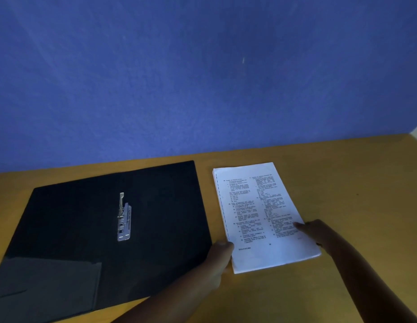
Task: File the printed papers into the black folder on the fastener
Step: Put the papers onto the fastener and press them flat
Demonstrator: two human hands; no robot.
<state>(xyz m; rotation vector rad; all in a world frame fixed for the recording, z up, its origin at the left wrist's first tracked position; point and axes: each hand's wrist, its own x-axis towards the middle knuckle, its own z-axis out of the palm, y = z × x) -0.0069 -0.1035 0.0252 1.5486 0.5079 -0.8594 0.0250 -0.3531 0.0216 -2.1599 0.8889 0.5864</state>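
Only the head view to go on, so here's what it shows. The black folder [105, 229] lies wide open on the tabletop [354, 183], filling the lower left of the frame, with its metal fastener [124, 217] sitting near the spine in the middle, one prong or lever sticking up. It's too small to say whether the clamp is open. The stack of printed papers [263, 215] lies flat just right of the folder, center-right of the frame, close to the folder's edge but not on it.

Both hands are on the stack. The left hand [220, 257] is at the lower left corner, thumb on top of the sheets and the rest of the fingers tucked out of sight, probably under the edge, so it looks like a pinch, but I can't fully tell. The right hand [316, 231] is on the right edge, fingers [300, 226] pressed together flat on the top page.

So I'd say we're at the very start: squaring up or about to lift the stack. Nothing is on the fastener yet. Next move, I reckon, is lifting the whole stack together, carrying it left over the folder, and lining the punched edge with the prongs. I can't actually see holes, just a dashed line along the left margin.
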